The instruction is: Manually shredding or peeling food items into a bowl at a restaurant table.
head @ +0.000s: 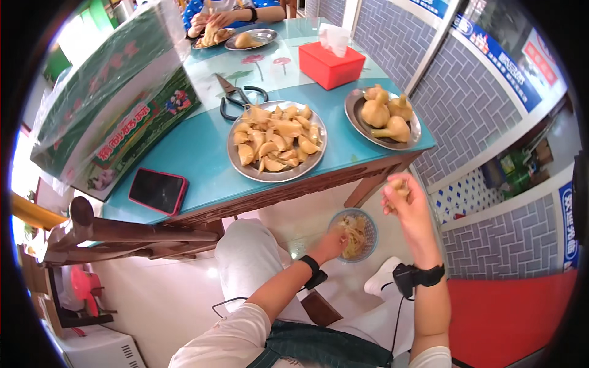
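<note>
My right hand (408, 200) is raised beside the table's right corner, its fingers curled around a small piece of garlic (399, 186). Low over a blue-rimmed plastic basket (372, 250) on the floor is my left hand (332, 244); motion blur hides whether it grips anything. Pale garlic peelings and stalks (354, 232) lie inside the basket. On the table, a round metal plate (239, 168) is heaped with separated garlic cloves (278, 138). A second metal plate (363, 133) bears several whole garlic bulbs (375, 112), some with stems.
Black-handled scissors (237, 96) lie behind the clove plate. A red tissue box (331, 64), a phone (157, 191) and a plastic-wrapped green carton (124, 124) rest on the table (202, 170). Across it, another person's hands (214, 22) work over a plate. A wooden chair (152, 232) stands left.
</note>
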`<act>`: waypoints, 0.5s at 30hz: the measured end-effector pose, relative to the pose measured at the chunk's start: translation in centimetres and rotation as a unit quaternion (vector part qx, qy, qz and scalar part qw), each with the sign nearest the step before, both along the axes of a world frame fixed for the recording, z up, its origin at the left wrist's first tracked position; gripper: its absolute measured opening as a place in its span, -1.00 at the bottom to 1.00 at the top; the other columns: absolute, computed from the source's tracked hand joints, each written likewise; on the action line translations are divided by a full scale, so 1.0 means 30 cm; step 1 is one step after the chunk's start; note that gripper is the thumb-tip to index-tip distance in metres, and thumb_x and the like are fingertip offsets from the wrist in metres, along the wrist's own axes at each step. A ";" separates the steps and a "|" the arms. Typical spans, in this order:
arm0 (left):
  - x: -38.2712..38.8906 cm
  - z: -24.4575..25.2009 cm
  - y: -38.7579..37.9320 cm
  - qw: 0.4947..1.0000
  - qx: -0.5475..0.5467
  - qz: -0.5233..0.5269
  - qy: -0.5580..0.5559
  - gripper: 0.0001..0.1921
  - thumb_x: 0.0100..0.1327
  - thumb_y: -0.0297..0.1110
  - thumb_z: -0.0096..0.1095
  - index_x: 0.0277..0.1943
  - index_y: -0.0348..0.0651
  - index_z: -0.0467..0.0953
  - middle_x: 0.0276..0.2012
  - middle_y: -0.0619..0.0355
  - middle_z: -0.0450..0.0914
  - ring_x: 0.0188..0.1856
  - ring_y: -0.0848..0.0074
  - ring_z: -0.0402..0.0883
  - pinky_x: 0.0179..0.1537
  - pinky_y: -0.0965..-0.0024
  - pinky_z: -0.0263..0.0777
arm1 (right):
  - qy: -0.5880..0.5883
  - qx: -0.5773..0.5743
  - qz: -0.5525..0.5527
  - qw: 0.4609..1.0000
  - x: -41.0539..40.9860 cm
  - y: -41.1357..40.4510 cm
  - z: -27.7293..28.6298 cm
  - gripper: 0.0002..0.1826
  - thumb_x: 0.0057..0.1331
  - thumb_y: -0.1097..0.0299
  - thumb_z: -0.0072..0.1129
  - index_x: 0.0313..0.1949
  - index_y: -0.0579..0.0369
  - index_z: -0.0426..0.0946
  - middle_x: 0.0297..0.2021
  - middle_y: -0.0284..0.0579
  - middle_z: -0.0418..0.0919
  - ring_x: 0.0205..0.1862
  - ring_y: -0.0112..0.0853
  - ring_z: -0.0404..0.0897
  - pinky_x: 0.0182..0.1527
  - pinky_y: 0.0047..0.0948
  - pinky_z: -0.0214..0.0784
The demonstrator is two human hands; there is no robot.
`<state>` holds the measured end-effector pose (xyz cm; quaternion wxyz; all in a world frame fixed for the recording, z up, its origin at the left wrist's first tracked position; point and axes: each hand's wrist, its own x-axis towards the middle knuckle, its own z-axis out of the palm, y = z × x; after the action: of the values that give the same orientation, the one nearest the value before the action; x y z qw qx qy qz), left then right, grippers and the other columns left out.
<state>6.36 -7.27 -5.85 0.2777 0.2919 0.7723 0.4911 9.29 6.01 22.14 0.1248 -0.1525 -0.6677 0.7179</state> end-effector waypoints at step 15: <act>0.098 -0.195 0.023 0.999 -0.004 -0.034 0.016 -0.85 0.15 -0.31 0.16 -0.30 -0.17 0.58 -0.31 -0.07 0.64 -0.20 0.10 0.62 -0.15 0.12 0.46 | 0.020 0.528 0.234 0.816 -0.729 -0.288 0.234 -0.67 0.31 0.22 0.19 -0.06 0.17 0.48 -0.35 -0.17 0.57 -0.30 -0.55 0.55 -0.34 -0.51 0.40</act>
<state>9.29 -6.59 -11.70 0.2827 0.3249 0.7682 0.4738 -12.57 -2.62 29.16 0.0279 0.1124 -0.9570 0.2659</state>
